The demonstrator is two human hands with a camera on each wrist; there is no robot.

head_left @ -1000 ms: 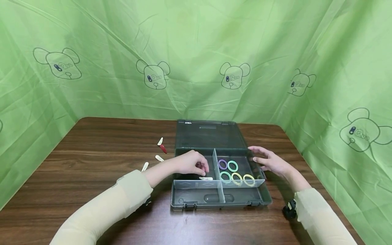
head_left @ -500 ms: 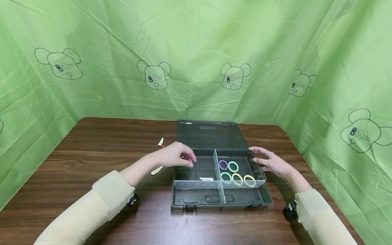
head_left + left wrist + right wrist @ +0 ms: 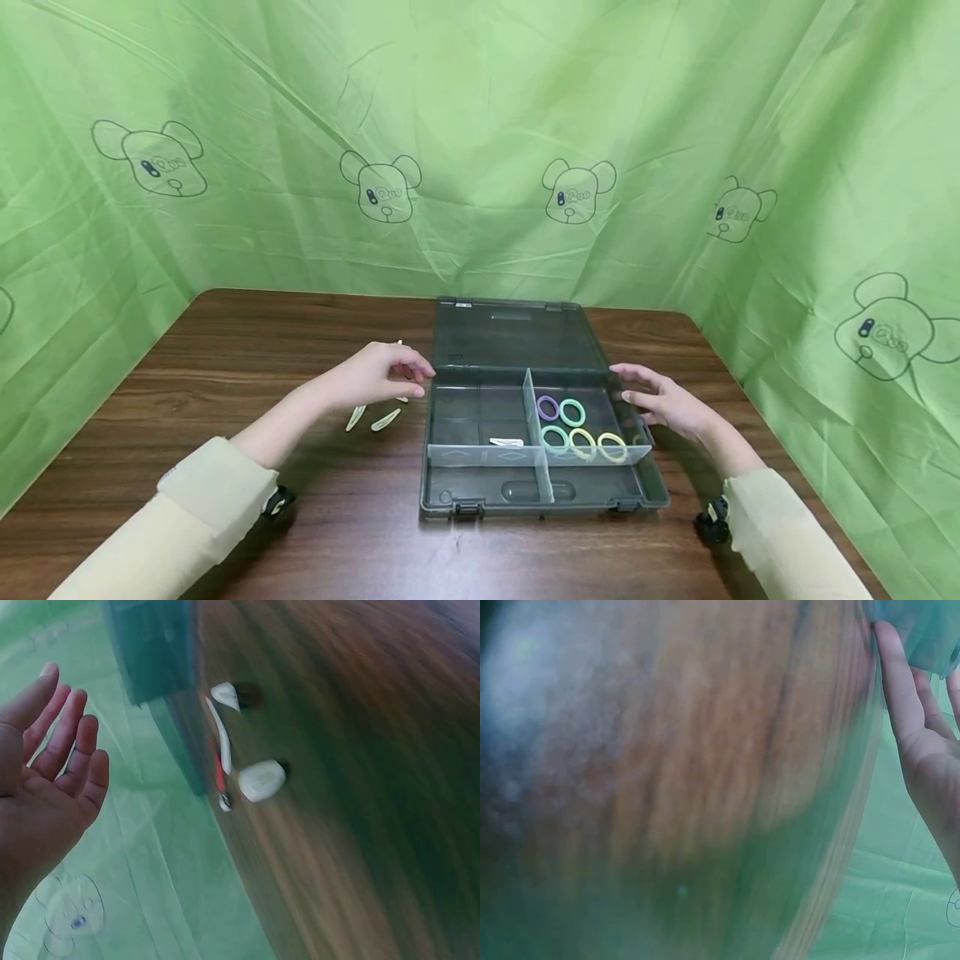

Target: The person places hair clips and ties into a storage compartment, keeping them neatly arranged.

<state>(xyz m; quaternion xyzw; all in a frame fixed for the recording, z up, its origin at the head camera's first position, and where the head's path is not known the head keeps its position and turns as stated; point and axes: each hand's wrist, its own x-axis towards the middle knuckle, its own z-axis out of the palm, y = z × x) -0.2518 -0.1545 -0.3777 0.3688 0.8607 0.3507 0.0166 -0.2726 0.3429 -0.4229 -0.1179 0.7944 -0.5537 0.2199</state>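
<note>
My left hand (image 3: pixel 371 375) hovers left of the box with loosely bent fingers and holds nothing. Beneath and beside it lie snap hair clips: a cream one (image 3: pixel 386 420), another cream one (image 3: pixel 356 417), and, in the left wrist view, a red clip (image 3: pixel 219 769) among white ones (image 3: pixel 262 781). The dark clear divided box (image 3: pixel 555 507) stands with its lid laid back. One white clip (image 3: pixel 506 442) lies in its rear left compartment. Ring-shaped hair ties, purple (image 3: pixel 538 408), green (image 3: pixel 562 412) and yellow (image 3: pixel 571 442), lie in the rear right one. My right hand (image 3: pixel 671 404) rests fingertips against the box's right side.
The lid (image 3: pixel 517 337) reaches back toward the green curtain (image 3: pixel 480 167). Clear dividers (image 3: pixel 480 455) part the box. Brown wooden tabletop (image 3: pixel 337 533) runs in front and to the left. Each wrist carries a small black camera (image 3: pixel 279 502).
My left hand has drawn back left out of the box to the clips on the table, leaving the white clip in the compartment. The right hand has stayed at the box's side.
</note>
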